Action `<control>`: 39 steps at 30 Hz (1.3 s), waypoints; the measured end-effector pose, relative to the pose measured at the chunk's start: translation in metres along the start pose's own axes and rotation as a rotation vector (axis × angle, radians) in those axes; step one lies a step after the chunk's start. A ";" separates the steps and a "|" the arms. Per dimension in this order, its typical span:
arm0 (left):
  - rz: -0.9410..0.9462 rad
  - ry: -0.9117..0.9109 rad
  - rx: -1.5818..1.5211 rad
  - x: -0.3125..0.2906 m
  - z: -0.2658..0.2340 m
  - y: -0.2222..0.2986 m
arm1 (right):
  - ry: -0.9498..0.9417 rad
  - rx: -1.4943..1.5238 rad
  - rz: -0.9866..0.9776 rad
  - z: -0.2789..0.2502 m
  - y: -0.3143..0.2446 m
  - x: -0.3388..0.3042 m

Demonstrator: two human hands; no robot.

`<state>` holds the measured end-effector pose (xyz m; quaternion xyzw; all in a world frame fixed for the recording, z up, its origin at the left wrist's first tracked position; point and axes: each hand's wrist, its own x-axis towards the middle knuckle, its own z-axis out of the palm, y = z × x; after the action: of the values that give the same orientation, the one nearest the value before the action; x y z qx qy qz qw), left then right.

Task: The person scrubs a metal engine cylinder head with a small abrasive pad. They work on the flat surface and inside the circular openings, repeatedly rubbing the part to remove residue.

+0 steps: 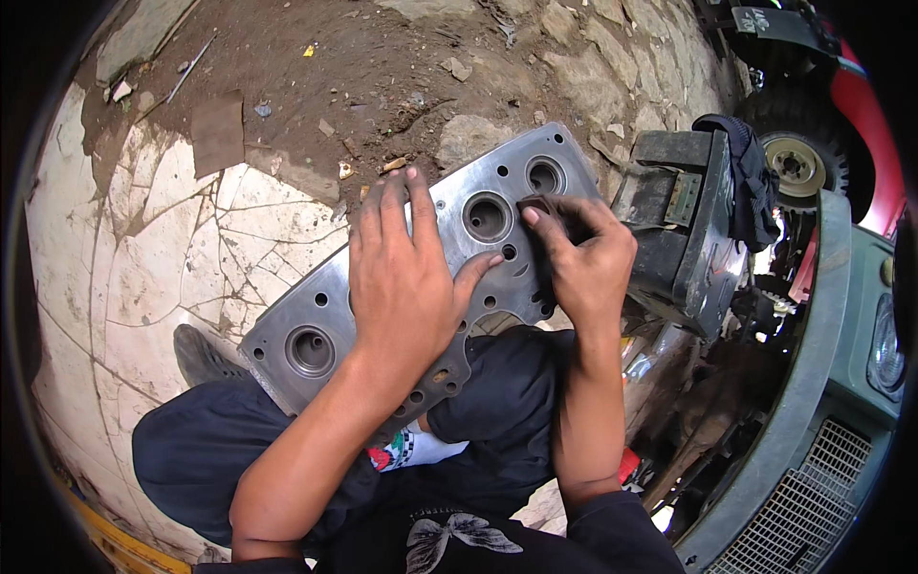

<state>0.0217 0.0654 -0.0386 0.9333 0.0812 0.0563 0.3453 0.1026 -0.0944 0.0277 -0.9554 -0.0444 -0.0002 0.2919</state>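
Note:
A grey metal engine cylinder head [469,180] lies slantwise across my lap, its machined face up, with round valve ports and several bolt holes. My left hand [406,282] rests flat on the middle of that face, fingers stretched out and thumb apart, covering part of it. Near the upper right end, my right hand [588,253] is closed in a pinch. Between its fingers is a small dark brown scrap [537,204] that looks like sandpaper. It touches the face beside the second port from the upper right end; my fingers partly hide it.
To the right stand a dark boxy metal part [674,225] with a black cloth [741,182] over it, a wheel [794,163], and a green vehicle front with a grille [794,507]. Cracked pale paving [143,258] and brown dirt [325,77] lie beyond my lap.

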 end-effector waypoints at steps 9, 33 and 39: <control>-0.083 -0.120 0.020 0.000 -0.009 -0.002 | 0.073 -0.272 -0.257 0.034 0.002 0.022; -0.061 -0.136 -0.019 0.001 -0.010 -0.001 | -0.100 -0.403 -0.518 0.030 -0.013 0.037; -0.063 -0.111 -0.024 0.001 -0.009 -0.002 | -0.140 -0.370 -0.476 0.028 -0.012 0.024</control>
<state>0.0213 0.0725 -0.0333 0.9276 0.0908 -0.0053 0.3623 0.1247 -0.0671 0.0117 -0.9528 -0.2862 -0.0111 0.1010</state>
